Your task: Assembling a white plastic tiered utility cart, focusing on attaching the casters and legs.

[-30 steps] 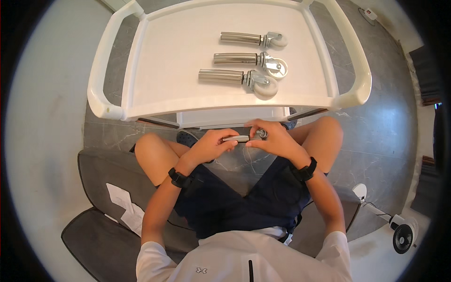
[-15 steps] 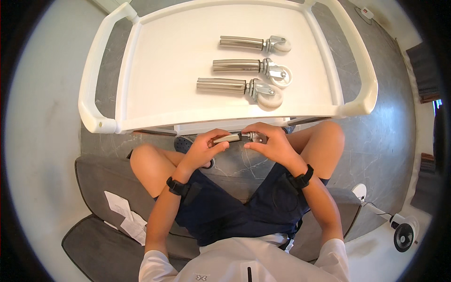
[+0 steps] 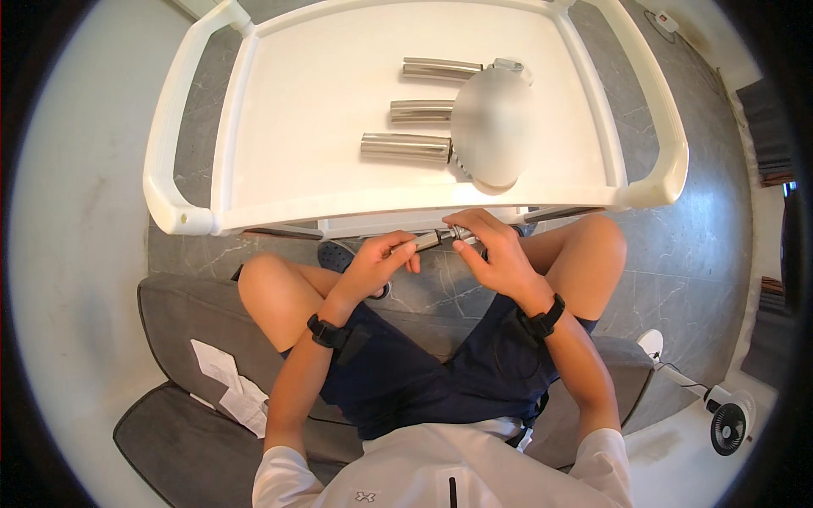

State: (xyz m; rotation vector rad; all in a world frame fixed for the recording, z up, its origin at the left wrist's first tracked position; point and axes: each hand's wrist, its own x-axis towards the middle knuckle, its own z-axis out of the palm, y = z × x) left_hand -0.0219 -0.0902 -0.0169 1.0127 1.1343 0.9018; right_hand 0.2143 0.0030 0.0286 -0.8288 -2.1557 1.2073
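Note:
Between my knees, just below the near edge of the white tray, I hold a caster leg (image 3: pixel 428 240), a short chrome tube with a wheel fitting at its right end. My left hand (image 3: pixel 375 262) grips the tube end. Around the fitting close the fingers of my right hand (image 3: pixel 500 256), which hide most of the wheel. On the tray (image 3: pixel 296 127) lie three more caster legs in a row: a far one (image 3: pixel 442 69), a middle one (image 3: pixel 422 111) and a near one (image 3: pixel 405 147). A blurred oval patch covers most of their wheel ends.
White curved handles (image 3: pixel 161 152) stand at both sides of the tray. I sit on a grey sofa (image 3: pixel 195 313) with papers (image 3: pixel 229 381) to my left. A small fan (image 3: pixel 727 426) is at the lower right; a white box with a cable (image 3: pixel 666 21) lies at the far right.
The held caster leg has tilted, its wheel end now higher. My right hand has shifted up and right, its fingers closing further over the fitting. The blurred patch has appeared over the wheels.

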